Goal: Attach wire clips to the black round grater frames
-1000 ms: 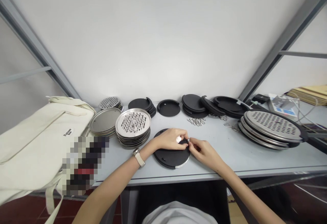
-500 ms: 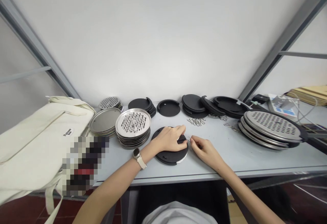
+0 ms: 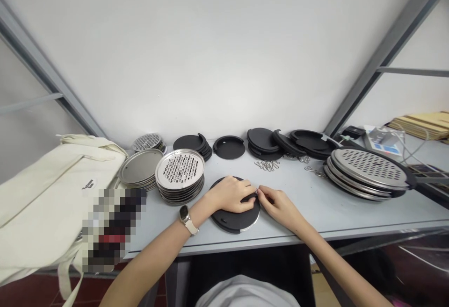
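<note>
A round black disc (image 3: 228, 220) with a metal edge at its lower right lies flat on the table near the front edge. My left hand (image 3: 233, 195) rests over its upper part, fingers bent round the right rim, hiding much of the disc. Pinched fingers of my right hand (image 3: 275, 204) touch the disc's right rim beside my left fingertips; whatever they hold is too small to make out. Behind the hands lie thin wire clips (image 3: 267, 165). A stack of metal grater discs (image 3: 179, 169) stands left of the black disc.
Plain metal discs (image 3: 140, 167) and a cream bag (image 3: 52, 204) are at the left. Black discs (image 3: 229, 148) line the wall. Larger grater plates (image 3: 368, 167) are stacked at the right, with wooden boards (image 3: 421, 124) behind. The table's front edge (image 3: 245, 246) runs below my hands.
My right hand has moved slightly left, closing the gap to the disc's rim and my left fingers. The wire piece seen at its fingertips before is now mostly hidden.
</note>
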Demonstrator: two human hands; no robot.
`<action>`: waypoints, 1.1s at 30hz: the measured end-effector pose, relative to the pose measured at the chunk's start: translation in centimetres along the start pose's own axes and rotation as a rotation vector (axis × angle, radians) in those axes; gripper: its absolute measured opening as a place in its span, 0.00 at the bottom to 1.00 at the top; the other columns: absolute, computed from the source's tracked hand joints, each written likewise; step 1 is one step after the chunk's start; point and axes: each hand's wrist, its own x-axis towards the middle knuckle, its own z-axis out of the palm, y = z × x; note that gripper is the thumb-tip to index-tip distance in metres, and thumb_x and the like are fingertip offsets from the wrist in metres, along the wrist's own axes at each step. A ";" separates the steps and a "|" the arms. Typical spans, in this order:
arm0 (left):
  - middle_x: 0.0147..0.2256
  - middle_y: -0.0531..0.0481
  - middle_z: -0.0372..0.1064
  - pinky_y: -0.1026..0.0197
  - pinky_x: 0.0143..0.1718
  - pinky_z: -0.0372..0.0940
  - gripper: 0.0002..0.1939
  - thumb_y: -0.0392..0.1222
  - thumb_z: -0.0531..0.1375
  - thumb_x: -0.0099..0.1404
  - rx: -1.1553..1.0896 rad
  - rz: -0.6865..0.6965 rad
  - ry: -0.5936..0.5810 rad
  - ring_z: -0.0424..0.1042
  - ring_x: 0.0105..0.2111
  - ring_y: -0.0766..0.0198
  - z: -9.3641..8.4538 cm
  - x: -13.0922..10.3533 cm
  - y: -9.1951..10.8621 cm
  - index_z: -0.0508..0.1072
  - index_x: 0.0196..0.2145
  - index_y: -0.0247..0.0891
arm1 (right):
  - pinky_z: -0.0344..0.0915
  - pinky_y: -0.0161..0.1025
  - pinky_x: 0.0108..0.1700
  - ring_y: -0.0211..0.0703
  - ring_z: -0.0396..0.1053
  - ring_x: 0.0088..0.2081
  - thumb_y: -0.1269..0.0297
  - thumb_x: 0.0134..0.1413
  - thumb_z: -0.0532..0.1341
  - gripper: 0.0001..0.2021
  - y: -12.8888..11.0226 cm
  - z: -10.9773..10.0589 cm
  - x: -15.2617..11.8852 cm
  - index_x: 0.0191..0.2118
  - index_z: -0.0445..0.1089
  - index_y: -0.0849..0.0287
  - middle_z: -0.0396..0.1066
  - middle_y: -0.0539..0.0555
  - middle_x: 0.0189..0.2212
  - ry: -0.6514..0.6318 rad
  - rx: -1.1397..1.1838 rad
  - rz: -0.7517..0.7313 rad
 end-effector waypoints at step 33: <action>0.34 0.51 0.74 0.60 0.28 0.61 0.19 0.48 0.53 0.63 -0.084 -0.134 0.026 0.74 0.30 0.57 0.1 0.3 0.6 0.60 0.49 0.38 | 0.48 0.32 0.25 0.33 0.49 0.21 0.65 0.54 0.50 0.12 0.3 -0.2 0.0 0.22 0.49 0.57 0.50 0.43 0.17 -0.033 -0.003 0.005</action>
